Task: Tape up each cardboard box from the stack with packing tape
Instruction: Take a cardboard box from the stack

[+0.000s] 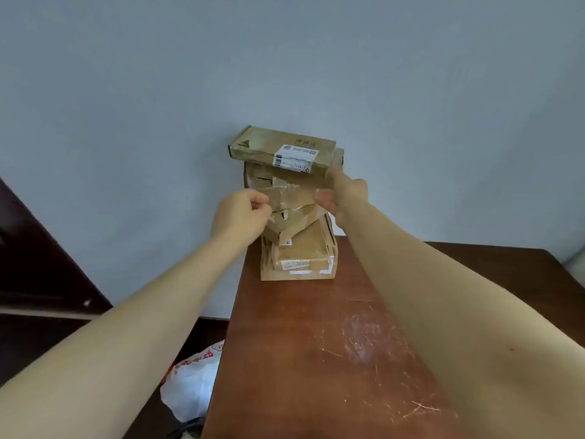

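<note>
Cardboard: the stack of boxes [299, 245] is standing at the far end of the tabletop [300, 343], against the pale wall [285, 58]. I am watching the left hand [240, 215] pinching the left edge of the middle box [292, 194]; the right hand [343, 194] is gripping its right end.

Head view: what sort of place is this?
Probably a home room: scratched wooden table against a plain wall, a small stack of used cardboard boxes, a plastic bag beside the table.
</note>
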`<action>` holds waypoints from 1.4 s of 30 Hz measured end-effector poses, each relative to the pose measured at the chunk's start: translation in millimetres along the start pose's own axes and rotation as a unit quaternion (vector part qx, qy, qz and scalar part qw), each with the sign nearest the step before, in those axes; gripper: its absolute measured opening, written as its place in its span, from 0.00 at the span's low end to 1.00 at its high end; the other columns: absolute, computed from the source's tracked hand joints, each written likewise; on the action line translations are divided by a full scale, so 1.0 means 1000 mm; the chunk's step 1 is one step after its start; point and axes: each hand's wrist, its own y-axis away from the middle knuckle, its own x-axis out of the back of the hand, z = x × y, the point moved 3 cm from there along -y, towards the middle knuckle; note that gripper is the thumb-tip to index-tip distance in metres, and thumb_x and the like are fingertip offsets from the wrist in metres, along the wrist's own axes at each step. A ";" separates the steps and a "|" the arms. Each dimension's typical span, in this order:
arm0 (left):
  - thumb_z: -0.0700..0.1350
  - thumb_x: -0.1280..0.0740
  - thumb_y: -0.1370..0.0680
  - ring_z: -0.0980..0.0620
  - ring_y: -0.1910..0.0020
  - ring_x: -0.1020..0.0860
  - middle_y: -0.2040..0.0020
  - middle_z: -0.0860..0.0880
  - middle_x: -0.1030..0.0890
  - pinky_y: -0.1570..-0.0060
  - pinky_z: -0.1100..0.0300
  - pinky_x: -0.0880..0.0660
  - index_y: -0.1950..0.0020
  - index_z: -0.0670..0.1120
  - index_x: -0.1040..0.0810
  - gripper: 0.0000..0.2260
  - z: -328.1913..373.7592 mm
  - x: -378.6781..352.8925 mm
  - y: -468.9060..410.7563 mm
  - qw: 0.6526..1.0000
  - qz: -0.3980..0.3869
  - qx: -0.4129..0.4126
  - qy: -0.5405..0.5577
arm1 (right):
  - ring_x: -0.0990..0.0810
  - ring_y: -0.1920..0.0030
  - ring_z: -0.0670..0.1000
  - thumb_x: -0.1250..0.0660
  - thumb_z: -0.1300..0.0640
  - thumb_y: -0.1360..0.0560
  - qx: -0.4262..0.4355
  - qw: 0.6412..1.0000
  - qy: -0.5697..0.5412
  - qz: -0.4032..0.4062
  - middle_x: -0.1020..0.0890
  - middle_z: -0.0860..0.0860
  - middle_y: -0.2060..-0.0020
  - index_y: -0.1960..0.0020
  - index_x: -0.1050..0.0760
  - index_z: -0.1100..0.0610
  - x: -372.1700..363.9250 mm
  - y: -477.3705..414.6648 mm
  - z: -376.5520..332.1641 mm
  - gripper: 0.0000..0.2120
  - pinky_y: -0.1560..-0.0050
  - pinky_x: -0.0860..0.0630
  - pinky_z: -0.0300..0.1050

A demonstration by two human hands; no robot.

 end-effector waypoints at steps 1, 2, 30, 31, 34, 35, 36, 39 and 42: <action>0.41 0.36 0.23 0.51 0.45 0.22 0.44 0.49 0.19 0.45 0.60 0.28 0.42 0.46 0.19 0.12 -0.002 0.003 0.000 1.000 0.001 0.007 0.000 | 0.17 0.60 0.58 0.30 0.48 0.26 -0.005 1.000 -0.020 0.007 0.20 0.60 0.54 0.50 0.30 0.63 -0.003 -0.001 -0.003 0.19 0.55 0.18 0.52; 0.41 0.36 0.23 0.51 0.45 0.22 0.44 0.49 0.19 0.46 0.61 0.28 0.42 0.46 0.19 0.12 -0.005 0.007 -0.002 1.000 0.016 0.015 -0.003 | 0.17 0.57 0.58 0.29 0.48 0.27 -0.008 0.999 -0.047 0.011 0.21 0.59 0.51 0.47 0.32 0.61 -0.007 -0.004 -0.006 0.20 0.56 0.17 0.52; 0.50 0.40 0.20 0.53 0.44 0.22 0.43 0.53 0.20 0.43 0.45 0.24 0.34 0.49 0.25 0.16 0.036 -0.156 0.069 0.966 0.110 0.135 0.189 | 0.26 0.77 0.51 0.31 0.58 0.27 0.090 0.993 -0.075 -0.024 0.22 0.57 0.68 0.51 0.33 0.59 0.214 -0.066 0.049 0.11 0.76 0.29 0.41; 0.51 0.40 0.20 0.53 0.45 0.21 0.44 0.55 0.20 0.43 0.46 0.23 0.34 0.49 0.25 0.16 0.031 -0.172 0.081 0.968 0.098 0.138 0.185 | 0.26 0.77 0.50 0.31 0.57 0.26 0.085 0.994 -0.056 -0.026 0.22 0.57 0.67 0.50 0.32 0.59 0.226 -0.069 0.060 0.11 0.77 0.30 0.41; 0.48 0.38 0.19 0.54 0.48 0.22 0.46 0.57 0.21 0.44 0.50 0.24 0.32 0.47 0.27 0.16 0.015 -0.211 0.117 0.971 0.076 0.166 0.156 | 0.27 0.76 0.49 0.33 0.57 0.25 0.059 0.998 0.009 -0.037 0.21 0.56 0.67 0.48 0.28 0.60 0.258 -0.077 0.097 0.09 0.77 0.30 0.40; 0.46 0.38 0.20 0.54 0.48 0.22 0.46 0.54 0.21 0.43 0.52 0.25 0.31 0.46 0.29 0.17 0.009 -0.222 0.127 0.971 0.069 0.183 0.141 | 0.27 0.76 0.50 0.33 0.57 0.25 0.045 0.998 0.030 -0.043 0.21 0.56 0.66 0.48 0.27 0.59 0.267 -0.079 0.111 0.09 0.76 0.30 0.40; 0.45 0.37 0.20 0.52 0.48 0.22 0.45 0.51 0.20 0.43 0.51 0.25 0.30 0.45 0.31 0.18 0.002 -0.232 0.137 0.968 0.060 0.204 0.130 | 0.26 0.75 0.50 0.33 0.57 0.25 0.027 0.997 0.050 -0.049 0.20 0.57 0.65 0.48 0.26 0.59 0.275 -0.080 0.125 0.08 0.76 0.29 0.41; 0.42 0.36 0.20 0.48 0.43 0.22 0.42 0.45 0.21 0.40 0.49 0.26 0.28 0.44 0.35 0.20 -0.020 -0.257 0.160 0.958 0.024 0.260 0.120 | 0.23 0.70 0.52 0.33 0.56 0.24 -0.034 0.993 0.097 -0.059 0.19 0.56 0.62 0.45 0.27 0.60 0.290 -0.081 0.161 0.11 0.74 0.25 0.42; 0.39 0.37 0.21 0.48 0.39 0.24 0.38 0.45 0.23 0.41 0.58 0.29 0.29 0.42 0.35 0.21 -0.040 -0.274 0.178 0.945 -0.020 0.309 0.108 | 0.20 0.66 0.52 0.33 0.55 0.23 -0.085 0.985 0.133 -0.071 0.19 0.56 0.56 0.42 0.28 0.59 0.296 -0.079 0.188 0.12 0.70 0.20 0.41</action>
